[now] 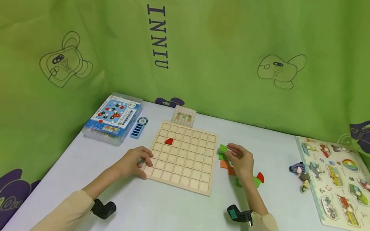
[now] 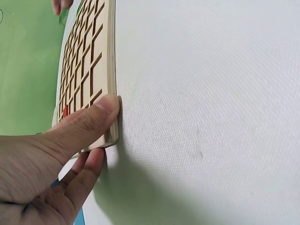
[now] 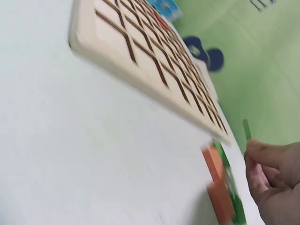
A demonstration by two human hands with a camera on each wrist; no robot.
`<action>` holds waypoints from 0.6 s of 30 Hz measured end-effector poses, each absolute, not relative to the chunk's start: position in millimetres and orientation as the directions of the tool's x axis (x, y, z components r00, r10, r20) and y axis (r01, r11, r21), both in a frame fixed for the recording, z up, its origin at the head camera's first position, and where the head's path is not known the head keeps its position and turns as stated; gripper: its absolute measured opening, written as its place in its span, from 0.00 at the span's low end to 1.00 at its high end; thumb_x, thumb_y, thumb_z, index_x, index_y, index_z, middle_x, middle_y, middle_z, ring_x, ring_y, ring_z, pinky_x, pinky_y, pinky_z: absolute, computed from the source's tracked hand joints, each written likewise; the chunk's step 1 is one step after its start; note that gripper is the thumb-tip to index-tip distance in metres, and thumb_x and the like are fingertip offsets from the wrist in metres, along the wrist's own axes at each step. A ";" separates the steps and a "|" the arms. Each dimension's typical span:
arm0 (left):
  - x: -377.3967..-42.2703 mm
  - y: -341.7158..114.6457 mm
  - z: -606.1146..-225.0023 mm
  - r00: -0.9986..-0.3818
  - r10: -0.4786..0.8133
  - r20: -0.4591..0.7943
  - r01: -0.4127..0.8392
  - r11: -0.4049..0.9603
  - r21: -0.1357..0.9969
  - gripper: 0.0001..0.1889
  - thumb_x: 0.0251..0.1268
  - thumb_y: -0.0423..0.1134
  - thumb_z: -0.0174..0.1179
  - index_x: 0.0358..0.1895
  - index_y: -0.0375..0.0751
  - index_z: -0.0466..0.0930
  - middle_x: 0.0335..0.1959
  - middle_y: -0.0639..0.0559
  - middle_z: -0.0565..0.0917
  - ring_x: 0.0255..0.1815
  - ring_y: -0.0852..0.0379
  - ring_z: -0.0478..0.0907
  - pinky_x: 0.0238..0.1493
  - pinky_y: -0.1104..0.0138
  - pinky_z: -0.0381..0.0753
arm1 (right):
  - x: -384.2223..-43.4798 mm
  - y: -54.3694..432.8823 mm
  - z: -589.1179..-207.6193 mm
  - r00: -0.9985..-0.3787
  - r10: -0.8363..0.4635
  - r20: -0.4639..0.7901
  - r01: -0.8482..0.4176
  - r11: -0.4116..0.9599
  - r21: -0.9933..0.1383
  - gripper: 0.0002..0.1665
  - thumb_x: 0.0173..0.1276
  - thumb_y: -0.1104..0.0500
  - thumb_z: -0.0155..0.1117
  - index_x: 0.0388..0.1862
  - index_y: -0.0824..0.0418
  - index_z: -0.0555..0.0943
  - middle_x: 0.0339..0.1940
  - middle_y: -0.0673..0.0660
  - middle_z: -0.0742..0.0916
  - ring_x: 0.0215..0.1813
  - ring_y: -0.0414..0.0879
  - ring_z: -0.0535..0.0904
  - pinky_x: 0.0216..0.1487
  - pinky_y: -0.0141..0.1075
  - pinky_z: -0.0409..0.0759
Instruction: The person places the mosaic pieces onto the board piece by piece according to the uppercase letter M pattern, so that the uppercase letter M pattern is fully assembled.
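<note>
A square wooden grid board (image 1: 189, 164) lies on the white table, with one red quarter-circle tile (image 1: 168, 141) in a cell near its upper left. My left hand (image 1: 132, 160) grips the board's near left corner; in the left wrist view the thumb (image 2: 105, 107) presses the edge and fingertips touch the adjacent side. To the right of the board, my right hand (image 1: 242, 166) pinches a green tile (image 3: 247, 128) between thumb and fingers, raised off the table. Beneath that hand lie orange tiles (image 3: 220, 199) and green tiles (image 1: 256, 182), partly hidden. Another red quarter-circle tile (image 1: 260, 177) lies beside them.
A small pattern card (image 1: 183, 116) lies behind the board. At the left are a clear plastic box (image 1: 112, 118) and a blue strip with a round top (image 1: 138, 127). A picture puzzle board (image 1: 336, 182) and small figures (image 1: 304, 184) lie at the right. Green cloth hangs behind.
</note>
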State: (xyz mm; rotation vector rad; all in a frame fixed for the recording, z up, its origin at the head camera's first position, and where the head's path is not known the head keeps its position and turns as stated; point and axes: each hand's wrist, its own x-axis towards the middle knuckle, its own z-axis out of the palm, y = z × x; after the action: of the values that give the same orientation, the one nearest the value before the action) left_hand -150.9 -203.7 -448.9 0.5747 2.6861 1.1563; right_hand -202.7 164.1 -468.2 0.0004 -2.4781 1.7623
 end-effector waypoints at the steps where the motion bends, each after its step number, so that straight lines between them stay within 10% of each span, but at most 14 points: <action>1: -152.1 -203.2 -448.1 -0.915 0.403 0.003 0.280 0.630 0.724 0.16 0.32 0.25 0.77 0.30 0.35 0.82 0.50 0.39 0.78 0.51 0.41 0.74 0.35 0.69 0.74 | -204.1 158.0 -467.8 -0.995 0.047 0.092 -0.071 0.332 -0.941 0.18 0.63 0.69 0.65 0.53 0.71 0.79 0.50 0.67 0.84 0.48 0.57 0.82 0.40 0.21 0.77; 18: -151.7 -201.8 -446.7 -0.919 0.394 -0.005 0.263 0.621 0.738 0.16 0.31 0.24 0.77 0.29 0.34 0.82 0.49 0.38 0.77 0.44 0.46 0.74 0.31 0.70 0.74 | -221.2 74.3 -474.4 -0.956 -0.154 0.251 -0.294 0.428 -0.855 0.17 0.58 0.73 0.67 0.48 0.72 0.81 0.43 0.66 0.86 0.42 0.56 0.83 0.44 0.39 0.82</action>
State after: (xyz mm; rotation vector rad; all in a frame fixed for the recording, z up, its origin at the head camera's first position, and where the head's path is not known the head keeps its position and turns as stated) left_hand -151.7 -201.8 -446.7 0.5469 2.6762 1.1787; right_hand -221.2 74.3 -474.4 0.4000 -2.5383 1.5605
